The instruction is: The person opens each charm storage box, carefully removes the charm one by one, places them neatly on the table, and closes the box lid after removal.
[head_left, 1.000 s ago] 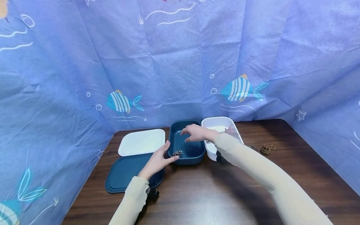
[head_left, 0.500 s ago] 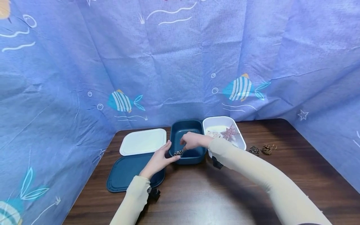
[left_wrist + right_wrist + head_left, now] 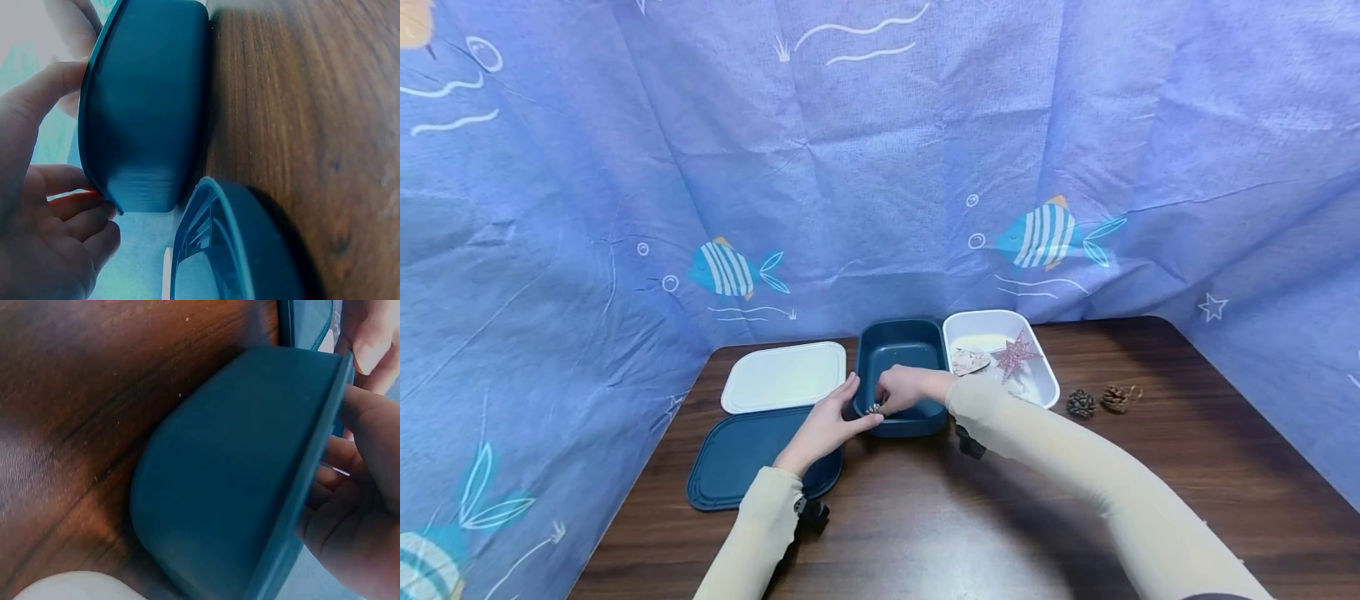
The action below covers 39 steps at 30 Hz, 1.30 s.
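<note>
A dark blue box stands on the table. My left hand holds its near left corner, the thumb on the front rim and the fingers at the left rim; the left wrist view shows these fingers curled at the edge. Inside that corner sits a small pine cone, mostly covered by my right hand, whose fingertips reach down and pinch it. In the right wrist view the box wall hides the cone, and my right fingers bend over the rim.
A white box touches the blue one's right side, holding a pink glitter star and a pale flat ornament. Two pine cones, one beside another, lie further right. A white lid and blue lid lie left.
My right hand has come down and toward the near left corner of the blue box, onto the pine cone. The left hand keeps its place on the rim.
</note>
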### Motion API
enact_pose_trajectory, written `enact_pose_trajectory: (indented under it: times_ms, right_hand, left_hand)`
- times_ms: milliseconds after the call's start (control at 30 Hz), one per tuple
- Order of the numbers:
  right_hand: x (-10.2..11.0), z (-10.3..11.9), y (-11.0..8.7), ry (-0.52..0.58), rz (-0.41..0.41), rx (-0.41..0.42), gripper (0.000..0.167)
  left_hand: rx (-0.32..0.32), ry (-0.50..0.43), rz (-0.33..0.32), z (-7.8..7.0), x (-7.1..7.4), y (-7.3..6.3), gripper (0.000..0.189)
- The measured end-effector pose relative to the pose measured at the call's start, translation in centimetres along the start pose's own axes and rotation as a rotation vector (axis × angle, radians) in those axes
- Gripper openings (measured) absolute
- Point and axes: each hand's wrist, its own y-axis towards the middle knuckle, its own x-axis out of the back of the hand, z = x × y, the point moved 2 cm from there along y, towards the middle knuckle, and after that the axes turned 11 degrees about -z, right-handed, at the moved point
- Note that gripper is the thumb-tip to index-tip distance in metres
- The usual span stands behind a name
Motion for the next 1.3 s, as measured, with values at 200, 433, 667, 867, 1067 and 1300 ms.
enact_pose_trajectory:
  times_ms: [200, 433, 667, 867, 1067, 1300]
  right_hand:
    - [-0.5, 0.2, 0.1, 0.017, -0.001, -0.006, 0.033]
    - [-0.8, 0.1, 0.3, 0.05, -0.026, -0.021, 0.034]
    - [-0.9, -0.1, 0.1, 0.105, -0.026, -0.034, 0.034]
    - [-0.4, -0.3, 0.0, 0.122, -0.045, -0.025, 0.034]
    - [0.6, -1.1, -0.2, 0.146, -0.107, -0.043, 0.037]
    - [1.5, -2.0, -0.9, 0.194, -0.169, -0.049, 0.04]
  left_hand:
    - [-0.006, -0.002, 0.006, 0.1, 0.0, 0.1, 0.1]
    - [-0.001, -0.008, 0.005, 0.1, 0.0, 0.1, 0.098]
    - [0.002, -0.01, 0.007, 0.2, 0.0, 0.0, 0.099]
    - [0.007, -0.012, 0.007, 0.1, 0.0, 0.0, 0.099]
    - [0.015, -0.017, 0.005, 0.0, 0.0, 0.0, 0.097]
    - [0.02, -0.031, 0.0, -0.1, -0.1, -0.2, 0.092]
